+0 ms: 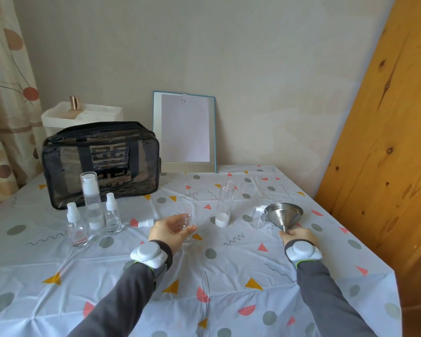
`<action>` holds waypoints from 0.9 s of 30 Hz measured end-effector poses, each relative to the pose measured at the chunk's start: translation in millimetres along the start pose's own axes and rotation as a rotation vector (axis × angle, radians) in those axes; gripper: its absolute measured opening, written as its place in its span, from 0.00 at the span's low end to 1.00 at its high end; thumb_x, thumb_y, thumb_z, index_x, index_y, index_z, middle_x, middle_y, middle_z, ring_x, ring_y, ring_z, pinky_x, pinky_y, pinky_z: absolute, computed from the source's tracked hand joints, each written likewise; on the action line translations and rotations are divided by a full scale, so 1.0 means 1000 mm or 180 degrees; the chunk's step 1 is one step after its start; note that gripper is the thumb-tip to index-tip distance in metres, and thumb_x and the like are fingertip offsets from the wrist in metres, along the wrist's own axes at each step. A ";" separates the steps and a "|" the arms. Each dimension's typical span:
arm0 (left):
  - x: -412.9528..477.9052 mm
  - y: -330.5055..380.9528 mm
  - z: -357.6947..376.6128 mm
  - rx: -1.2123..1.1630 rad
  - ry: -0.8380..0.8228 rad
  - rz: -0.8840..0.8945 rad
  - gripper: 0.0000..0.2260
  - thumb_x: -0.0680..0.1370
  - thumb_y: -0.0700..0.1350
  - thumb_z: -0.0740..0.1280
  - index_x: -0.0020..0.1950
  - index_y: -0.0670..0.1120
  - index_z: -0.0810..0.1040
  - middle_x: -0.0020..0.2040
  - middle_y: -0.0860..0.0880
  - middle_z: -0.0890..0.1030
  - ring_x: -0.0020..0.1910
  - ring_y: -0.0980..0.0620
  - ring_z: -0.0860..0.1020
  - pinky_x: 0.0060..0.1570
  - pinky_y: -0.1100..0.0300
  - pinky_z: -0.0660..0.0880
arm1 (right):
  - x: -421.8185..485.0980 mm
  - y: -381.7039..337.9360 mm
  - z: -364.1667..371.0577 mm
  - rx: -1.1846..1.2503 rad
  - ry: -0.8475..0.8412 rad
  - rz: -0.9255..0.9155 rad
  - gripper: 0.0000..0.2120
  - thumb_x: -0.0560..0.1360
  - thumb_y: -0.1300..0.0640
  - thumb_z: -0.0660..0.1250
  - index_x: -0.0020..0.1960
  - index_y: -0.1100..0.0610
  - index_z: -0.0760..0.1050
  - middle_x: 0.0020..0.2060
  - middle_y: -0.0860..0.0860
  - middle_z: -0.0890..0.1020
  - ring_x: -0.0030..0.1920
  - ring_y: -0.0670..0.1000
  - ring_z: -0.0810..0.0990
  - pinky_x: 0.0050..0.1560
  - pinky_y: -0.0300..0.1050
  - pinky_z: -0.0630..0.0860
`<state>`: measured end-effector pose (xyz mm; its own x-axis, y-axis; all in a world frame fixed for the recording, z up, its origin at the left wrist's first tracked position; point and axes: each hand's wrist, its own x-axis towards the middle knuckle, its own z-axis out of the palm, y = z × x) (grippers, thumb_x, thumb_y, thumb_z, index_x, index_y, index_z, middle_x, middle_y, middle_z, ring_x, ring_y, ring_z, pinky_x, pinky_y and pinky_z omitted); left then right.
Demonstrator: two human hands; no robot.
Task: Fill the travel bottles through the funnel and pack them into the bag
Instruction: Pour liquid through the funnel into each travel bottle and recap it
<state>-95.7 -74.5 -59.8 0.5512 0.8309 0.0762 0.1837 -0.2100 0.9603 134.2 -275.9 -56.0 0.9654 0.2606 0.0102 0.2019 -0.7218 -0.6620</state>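
The left hand (167, 231) has its grip curled round a small clear bottle (187, 220), lifted off the tabletop (204, 276) and tilted, its neck open. The right hand (298, 235) has its grip pinched on the spout of a steel funnel (283, 215), bowl up. Between the hands stands a tall clear bottle (225, 203), uncapped, and a clear cap (259, 217) sits just beside the funnel. A loose white spray head (145, 223) lies near the left hand. Three capped bottles (91, 203) stand further left, in front of the dark see-through bag (100, 164)
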 end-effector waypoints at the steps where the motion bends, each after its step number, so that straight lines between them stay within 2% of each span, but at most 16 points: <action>1: 0.000 0.000 0.000 0.0002 -0.0004 0.0003 0.22 0.68 0.47 0.75 0.61 0.46 0.77 0.57 0.47 0.80 0.48 0.58 0.76 0.53 0.65 0.72 | 0.000 0.000 0.000 -0.0017 -0.0024 0.0019 0.11 0.73 0.55 0.67 0.44 0.63 0.80 0.44 0.60 0.83 0.46 0.61 0.78 0.44 0.42 0.70; 3: 0.000 0.000 0.000 -0.0017 -0.0006 0.0000 0.23 0.68 0.47 0.75 0.61 0.46 0.77 0.57 0.47 0.80 0.49 0.57 0.76 0.53 0.65 0.72 | -0.003 -0.001 0.001 -0.0034 0.0066 0.0033 0.12 0.73 0.54 0.67 0.49 0.62 0.79 0.48 0.59 0.82 0.50 0.61 0.78 0.47 0.44 0.71; 6: 0.000 -0.001 0.000 -0.0033 -0.0016 -0.0012 0.23 0.68 0.47 0.75 0.62 0.45 0.77 0.57 0.48 0.80 0.49 0.57 0.76 0.54 0.65 0.72 | -0.011 -0.007 0.007 0.0211 0.0736 -0.0020 0.19 0.71 0.56 0.70 0.56 0.65 0.71 0.55 0.64 0.76 0.56 0.64 0.74 0.54 0.53 0.73; 8: 0.001 -0.001 0.001 -0.0063 -0.0030 -0.0014 0.23 0.68 0.47 0.75 0.61 0.45 0.77 0.57 0.47 0.80 0.49 0.57 0.77 0.54 0.65 0.72 | -0.016 -0.022 0.008 0.0645 0.1010 -0.0174 0.18 0.69 0.59 0.71 0.54 0.64 0.68 0.54 0.64 0.75 0.56 0.65 0.73 0.54 0.55 0.73; 10: 0.001 -0.001 0.001 -0.0096 -0.0057 -0.0027 0.22 0.68 0.46 0.75 0.61 0.45 0.77 0.57 0.47 0.81 0.50 0.57 0.77 0.55 0.64 0.72 | -0.019 -0.041 0.009 0.0837 0.0965 -0.0474 0.14 0.69 0.62 0.70 0.51 0.65 0.70 0.50 0.63 0.75 0.54 0.64 0.74 0.54 0.55 0.74; 11: 0.001 -0.001 0.002 -0.0103 -0.0061 -0.0035 0.22 0.68 0.46 0.75 0.61 0.45 0.77 0.56 0.47 0.81 0.50 0.57 0.77 0.55 0.64 0.72 | -0.021 -0.051 0.011 0.0869 0.0889 -0.0629 0.11 0.69 0.63 0.69 0.49 0.65 0.72 0.46 0.61 0.75 0.52 0.63 0.75 0.53 0.53 0.73; 13: 0.000 -0.001 0.002 -0.0132 -0.0057 -0.0036 0.22 0.68 0.45 0.76 0.61 0.45 0.77 0.55 0.48 0.81 0.49 0.58 0.77 0.54 0.65 0.72 | -0.032 -0.071 0.019 0.1121 0.0489 -0.0884 0.06 0.70 0.63 0.68 0.44 0.61 0.73 0.37 0.55 0.74 0.45 0.58 0.75 0.45 0.41 0.71; 15: 0.000 -0.001 0.003 -0.0177 -0.0066 -0.0054 0.21 0.68 0.45 0.76 0.60 0.45 0.78 0.54 0.49 0.81 0.49 0.58 0.78 0.53 0.66 0.72 | -0.052 -0.088 0.035 0.1438 -0.0103 -0.1164 0.07 0.70 0.64 0.69 0.43 0.57 0.72 0.32 0.50 0.74 0.37 0.54 0.74 0.35 0.30 0.68; 16: 0.000 -0.002 0.003 -0.0182 -0.0072 -0.0059 0.21 0.68 0.45 0.76 0.60 0.45 0.78 0.54 0.49 0.81 0.49 0.58 0.78 0.54 0.65 0.72 | -0.063 -0.095 0.045 0.1565 -0.0378 -0.1308 0.09 0.69 0.64 0.69 0.44 0.55 0.72 0.32 0.48 0.74 0.36 0.51 0.74 0.34 0.26 0.67; 18: 0.000 -0.002 0.003 -0.0172 -0.0083 -0.0029 0.21 0.68 0.45 0.75 0.60 0.46 0.78 0.52 0.51 0.81 0.50 0.58 0.78 0.55 0.65 0.72 | -0.081 -0.105 0.064 0.1596 -0.0816 -0.1558 0.13 0.69 0.60 0.72 0.48 0.52 0.71 0.38 0.48 0.76 0.39 0.49 0.76 0.41 0.26 0.70; 20: 0.000 -0.003 0.003 -0.0114 -0.0069 0.0068 0.18 0.70 0.43 0.74 0.59 0.46 0.79 0.51 0.52 0.81 0.51 0.58 0.78 0.55 0.66 0.72 | -0.090 -0.112 0.082 0.1344 -0.1051 -0.1706 0.18 0.68 0.53 0.74 0.54 0.53 0.72 0.46 0.48 0.77 0.47 0.48 0.77 0.51 0.36 0.74; 22: 0.001 -0.006 0.002 -0.0015 -0.0017 0.0168 0.14 0.72 0.40 0.71 0.57 0.46 0.80 0.51 0.50 0.82 0.51 0.57 0.80 0.52 0.68 0.73 | -0.092 -0.119 0.097 0.1082 -0.1190 -0.1747 0.22 0.69 0.48 0.72 0.58 0.53 0.72 0.51 0.48 0.76 0.52 0.47 0.76 0.55 0.41 0.74; 25: 0.001 -0.009 0.001 0.0103 0.0057 0.0302 0.12 0.72 0.38 0.69 0.49 0.54 0.81 0.43 0.56 0.83 0.47 0.59 0.81 0.43 0.74 0.73 | -0.094 -0.126 0.108 0.0783 -0.1157 -0.1796 0.20 0.69 0.45 0.70 0.58 0.51 0.73 0.48 0.45 0.76 0.46 0.44 0.75 0.46 0.30 0.69; 27: 0.002 -0.010 0.001 0.0111 0.0067 0.0328 0.14 0.71 0.38 0.69 0.44 0.60 0.80 0.41 0.57 0.83 0.45 0.60 0.82 0.45 0.70 0.75 | -0.093 -0.129 0.111 0.0770 -0.1023 -0.1745 0.18 0.69 0.46 0.70 0.56 0.50 0.74 0.44 0.43 0.75 0.41 0.43 0.74 0.38 0.25 0.65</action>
<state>-95.9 -71.1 -69.3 0.5516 0.8145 0.1800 0.1554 -0.3123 0.9372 0.1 -135.5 -54.9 0.6296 0.7524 0.1937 0.5693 -0.2771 -0.7740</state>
